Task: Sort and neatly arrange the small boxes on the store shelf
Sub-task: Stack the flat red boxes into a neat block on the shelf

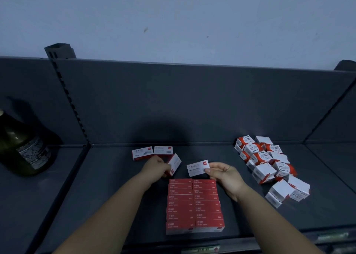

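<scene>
Two neat columns of red staple boxes [194, 205] stand on edge at the front middle of the dark shelf [107, 176]. Just behind them my left hand [156, 168] grips a tilted white-and-red box [175, 164]. My right hand [225, 174] pinches another white-faced box [197, 168] by its right end, face towards me. Two more of these boxes [152, 152] lie flat further back on the left. A loose heap of small white-and-red cube boxes [269, 167] covers the right side of the shelf.
A dark green glass bottle [23, 148] stands on the neighbouring shelf section at the left, beyond a slotted upright post [71, 103]. The shelf's back panel [192, 103] rises behind everything. Price-label strips [200, 250] run along the front edge.
</scene>
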A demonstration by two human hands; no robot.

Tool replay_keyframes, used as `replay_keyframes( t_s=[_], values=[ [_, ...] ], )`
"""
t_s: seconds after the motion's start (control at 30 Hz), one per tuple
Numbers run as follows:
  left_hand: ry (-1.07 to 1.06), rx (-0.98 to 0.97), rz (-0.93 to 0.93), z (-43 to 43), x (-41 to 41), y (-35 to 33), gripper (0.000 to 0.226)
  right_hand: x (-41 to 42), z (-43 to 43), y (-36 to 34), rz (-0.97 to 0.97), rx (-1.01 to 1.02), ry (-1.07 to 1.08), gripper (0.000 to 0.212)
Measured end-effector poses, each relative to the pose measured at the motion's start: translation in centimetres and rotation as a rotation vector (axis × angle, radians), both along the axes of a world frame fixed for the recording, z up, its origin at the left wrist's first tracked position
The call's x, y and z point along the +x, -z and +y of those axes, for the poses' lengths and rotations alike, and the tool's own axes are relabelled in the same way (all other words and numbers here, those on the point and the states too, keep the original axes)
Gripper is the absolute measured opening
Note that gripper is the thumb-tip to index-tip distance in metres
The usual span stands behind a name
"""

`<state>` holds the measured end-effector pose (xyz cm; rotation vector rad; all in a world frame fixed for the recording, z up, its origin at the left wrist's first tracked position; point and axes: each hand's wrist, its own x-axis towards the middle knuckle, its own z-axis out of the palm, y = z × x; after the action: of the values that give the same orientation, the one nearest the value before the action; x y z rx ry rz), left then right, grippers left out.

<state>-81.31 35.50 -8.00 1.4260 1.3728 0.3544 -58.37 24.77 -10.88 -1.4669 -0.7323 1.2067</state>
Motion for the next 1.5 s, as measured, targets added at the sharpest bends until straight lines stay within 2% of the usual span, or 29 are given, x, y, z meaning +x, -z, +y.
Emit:
replay_keyframes(
  t_s=[0.13,0.23,0.3,0.37,0.43,0.53,0.63,0.83,1.0,1.13,1.5],
  values=[
    [0.193,0.042,0.171,1.0,0.7,-1.0,0.035,-0.2,0.1,0.0,-0.021,0.000,-0.006,0.022],
    [0.365,0.213,0.366,1.4,1.4,-1.1,0.029,-0.3,0.2,-0.1,-0.037,-0.004,0.001,0.021],
    [0.340,0.265,0.397,1.5,1.6,-0.8,0.025,-0.4,0.2,-0.1,-0.034,-0.004,0.004,0.021],
    [0.212,0.220,0.248,1.7,1.8,-0.4,0.022,-0.3,0.2,0.0,-0.031,0.003,0.011,0.022],
    [0.040,0.107,-0.005,1.8,1.7,-0.2,0.024,-0.3,0.1,0.0,-0.024,0.009,0.023,0.021],
    [-0.178,-0.074,-0.402,1.3,1.1,-0.1,0.043,-0.4,0.1,0.0,-0.023,0.006,0.029,0.019],
    [-0.224,-0.146,-0.603,0.8,0.6,0.1,0.062,-0.4,0.2,0.0,-0.028,-0.002,0.030,0.020],
    [-0.166,-0.170,-0.674,-0.6,0.3,1.1,0.053,-0.5,0.7,-0.3,0.068,-0.025,0.106,0.022],
    [-0.154,-0.155,-0.656,-0.7,0.3,1.3,0.050,-0.4,0.9,-0.6,0.123,-0.058,0.117,0.041],
    [-0.120,-0.123,-0.630,-1.0,0.8,0.9,0.048,-0.4,0.6,-0.6,0.090,-0.053,0.074,0.048],
    [-0.084,-0.106,-0.598,-0.9,1.1,1.2,0.045,-0.7,0.2,-0.9,0.110,-0.003,0.006,0.041]
  ],
)
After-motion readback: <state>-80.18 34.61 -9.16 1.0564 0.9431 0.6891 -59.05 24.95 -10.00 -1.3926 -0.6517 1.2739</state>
